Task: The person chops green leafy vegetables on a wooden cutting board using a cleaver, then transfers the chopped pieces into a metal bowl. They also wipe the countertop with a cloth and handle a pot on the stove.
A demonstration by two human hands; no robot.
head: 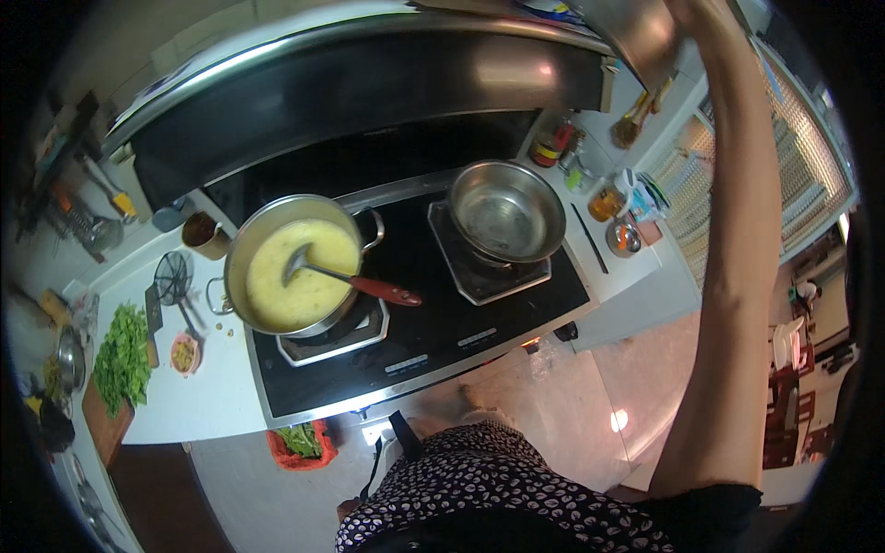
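Observation:
My right arm reaches up along the right side. At the top edge my right hand (688, 15), partly cut off, grips a shiny metal piece of cookware (639, 41), blurred and only partly in view. Low at my left side, a sliver of my left hand (348, 509) shows beside my patterned clothing; its fingers are hidden. On the left burner stands a two-handled steel pot (238, 290) of pale yellow liquid (318, 297). A ladle with a red handle (384, 289) rests in it, its handle over the rim. A steel pan (508, 211) with no food in it sits on the right burner.
Leafy greens (124, 352), a cleaver (153, 318), a wire skimmer (173, 280) and a small pink bowl (185, 354) lie on the left counter. Jars (608, 200) and a black chopstick-like stick (589, 238) are at the right. The range hood (373, 90) overhangs the stove. A red basket (301, 446) stands below.

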